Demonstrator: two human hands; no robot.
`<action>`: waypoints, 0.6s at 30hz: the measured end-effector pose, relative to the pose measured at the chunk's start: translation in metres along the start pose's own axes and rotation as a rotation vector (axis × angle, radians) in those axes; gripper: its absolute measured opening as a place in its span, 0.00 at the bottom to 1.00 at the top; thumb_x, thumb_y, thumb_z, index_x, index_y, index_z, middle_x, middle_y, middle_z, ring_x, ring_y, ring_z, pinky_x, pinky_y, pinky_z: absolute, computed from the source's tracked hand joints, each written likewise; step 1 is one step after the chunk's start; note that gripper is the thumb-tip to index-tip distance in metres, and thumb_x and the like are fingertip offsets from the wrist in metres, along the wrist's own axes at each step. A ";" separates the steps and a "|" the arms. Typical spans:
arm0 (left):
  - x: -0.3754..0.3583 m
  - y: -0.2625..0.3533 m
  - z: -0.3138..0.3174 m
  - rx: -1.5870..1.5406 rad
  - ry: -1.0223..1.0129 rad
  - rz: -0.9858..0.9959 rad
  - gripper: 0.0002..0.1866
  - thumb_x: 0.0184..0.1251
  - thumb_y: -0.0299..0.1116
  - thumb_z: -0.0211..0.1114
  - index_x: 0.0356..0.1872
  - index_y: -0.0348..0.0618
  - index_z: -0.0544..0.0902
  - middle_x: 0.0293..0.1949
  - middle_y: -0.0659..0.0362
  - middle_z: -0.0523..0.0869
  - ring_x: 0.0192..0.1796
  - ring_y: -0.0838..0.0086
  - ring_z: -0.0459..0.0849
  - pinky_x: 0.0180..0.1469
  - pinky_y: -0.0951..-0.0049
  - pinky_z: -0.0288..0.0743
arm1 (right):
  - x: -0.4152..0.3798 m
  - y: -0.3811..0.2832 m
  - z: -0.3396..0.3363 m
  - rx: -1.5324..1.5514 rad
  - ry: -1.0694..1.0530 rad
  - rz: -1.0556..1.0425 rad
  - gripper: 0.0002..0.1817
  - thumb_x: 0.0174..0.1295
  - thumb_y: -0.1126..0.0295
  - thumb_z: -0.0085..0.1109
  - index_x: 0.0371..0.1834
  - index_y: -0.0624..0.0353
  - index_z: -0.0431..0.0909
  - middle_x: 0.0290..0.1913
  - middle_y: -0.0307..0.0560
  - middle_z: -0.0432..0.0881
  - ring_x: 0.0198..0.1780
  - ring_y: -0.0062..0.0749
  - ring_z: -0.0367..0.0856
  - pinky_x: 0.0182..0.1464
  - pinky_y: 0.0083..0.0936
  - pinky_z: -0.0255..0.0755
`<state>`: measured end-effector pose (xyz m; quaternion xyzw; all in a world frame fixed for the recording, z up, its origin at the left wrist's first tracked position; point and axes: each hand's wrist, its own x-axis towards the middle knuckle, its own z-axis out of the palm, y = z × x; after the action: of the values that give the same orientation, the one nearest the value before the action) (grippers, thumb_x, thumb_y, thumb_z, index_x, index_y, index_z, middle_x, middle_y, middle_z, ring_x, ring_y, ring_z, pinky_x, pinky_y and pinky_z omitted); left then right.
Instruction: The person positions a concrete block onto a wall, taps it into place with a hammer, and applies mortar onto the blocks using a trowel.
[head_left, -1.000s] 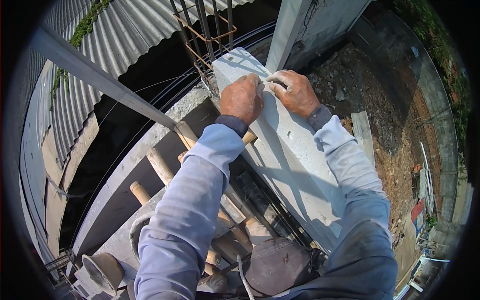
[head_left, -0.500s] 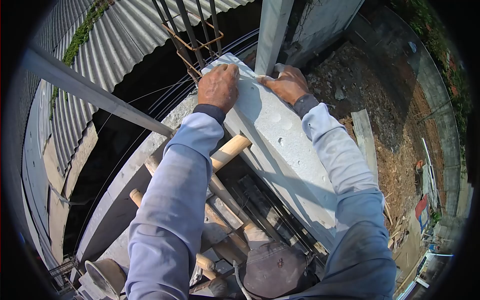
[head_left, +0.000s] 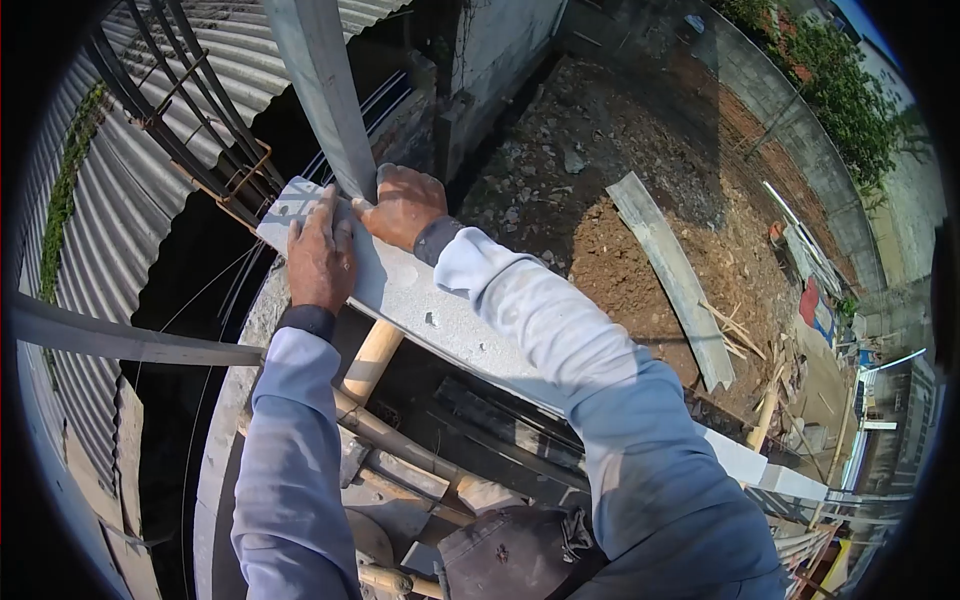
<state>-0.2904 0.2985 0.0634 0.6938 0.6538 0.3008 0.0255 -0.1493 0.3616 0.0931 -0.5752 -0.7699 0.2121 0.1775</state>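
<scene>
A long, pale lightweight concrete block (head_left: 440, 311) lies across the wall frame, its far end beside an upright grey post (head_left: 330, 95). My left hand (head_left: 322, 258) rests on the near edge of that end, fingers stretched over the top face. Just right of it, my right hand (head_left: 408, 207) is closed over the opposite edge at the foot of the post, thumb on top and fingertips hidden. Small pits mark the block's surface.
Rusty rebar (head_left: 200, 110) rises at upper left beside a corrugated roof (head_left: 130, 215). Round wooden poles (head_left: 372, 360) stand below the block. A slanting grey beam (head_left: 140, 343) crosses at left. Rubble-strewn ground (head_left: 610, 290) lies far below at right, with a loose plank (head_left: 675, 285).
My view has swung right, so the block and both hands appear further left and lower. My left hand's fingers have straightened from a curled hold; my right hand stays at the post.
</scene>
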 end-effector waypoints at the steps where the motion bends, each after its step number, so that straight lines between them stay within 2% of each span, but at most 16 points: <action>1: 0.001 -0.002 0.007 -0.015 -0.008 0.002 0.25 0.68 0.32 0.55 0.66 0.43 0.67 0.59 0.46 0.76 0.63 0.55 0.73 0.70 0.51 0.54 | 0.000 0.001 0.003 -0.018 0.019 -0.016 0.24 0.58 0.51 0.60 0.45 0.62 0.78 0.47 0.56 0.81 0.53 0.48 0.79 0.58 0.37 0.70; 4: 0.007 0.004 0.004 0.007 -0.080 -0.071 0.28 0.67 0.31 0.53 0.69 0.43 0.61 0.63 0.49 0.73 0.66 0.57 0.70 0.72 0.45 0.45 | 0.005 0.005 0.001 -0.035 -0.005 -0.043 0.24 0.58 0.51 0.59 0.48 0.61 0.77 0.49 0.55 0.79 0.56 0.46 0.77 0.60 0.37 0.67; 7: 0.007 0.001 0.013 0.201 -0.078 -0.004 0.30 0.66 0.31 0.53 0.69 0.42 0.59 0.64 0.48 0.72 0.68 0.58 0.68 0.72 0.45 0.43 | 0.004 0.005 0.003 -0.033 -0.024 -0.073 0.25 0.59 0.51 0.59 0.49 0.61 0.76 0.51 0.54 0.78 0.58 0.44 0.74 0.61 0.38 0.64; 10: 0.011 0.001 0.006 0.219 -0.057 0.068 0.31 0.64 0.31 0.54 0.69 0.42 0.57 0.64 0.47 0.71 0.68 0.57 0.67 0.72 0.45 0.42 | 0.002 0.006 0.002 -0.018 -0.036 -0.068 0.25 0.59 0.51 0.58 0.49 0.61 0.76 0.52 0.54 0.77 0.60 0.44 0.72 0.62 0.39 0.62; 11: 0.013 -0.006 0.012 0.238 0.000 0.099 0.28 0.62 0.31 0.54 0.65 0.40 0.64 0.63 0.44 0.71 0.67 0.52 0.68 0.70 0.45 0.49 | 0.003 0.005 0.002 -0.011 -0.045 -0.063 0.25 0.60 0.51 0.58 0.49 0.61 0.76 0.52 0.54 0.76 0.60 0.44 0.71 0.63 0.39 0.62; 14: 0.027 -0.015 0.010 0.101 -0.075 0.082 0.28 0.59 0.31 0.54 0.63 0.37 0.65 0.57 0.40 0.76 0.61 0.46 0.73 0.71 0.48 0.50 | 0.004 0.006 0.005 -0.042 -0.012 -0.094 0.24 0.60 0.51 0.58 0.49 0.60 0.76 0.51 0.54 0.77 0.59 0.44 0.73 0.62 0.39 0.63; 15: 0.029 -0.017 0.007 0.053 -0.153 0.044 0.30 0.56 0.29 0.56 0.64 0.40 0.64 0.56 0.43 0.78 0.59 0.49 0.75 0.69 0.46 0.48 | 0.004 0.007 0.006 -0.042 -0.013 -0.095 0.24 0.60 0.51 0.58 0.49 0.61 0.75 0.50 0.54 0.77 0.58 0.45 0.74 0.61 0.38 0.64; 18: 0.042 -0.033 0.009 -0.063 -0.262 -0.027 0.25 0.56 0.28 0.54 0.58 0.39 0.69 0.51 0.43 0.81 0.55 0.47 0.78 0.67 0.47 0.52 | 0.005 0.007 0.006 -0.037 -0.002 -0.096 0.24 0.59 0.52 0.60 0.48 0.61 0.75 0.49 0.54 0.78 0.55 0.46 0.77 0.59 0.38 0.67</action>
<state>-0.3175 0.3455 0.0585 0.7171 0.6446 0.2274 0.1365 -0.1477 0.3672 0.0847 -0.5407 -0.8004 0.1896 0.1759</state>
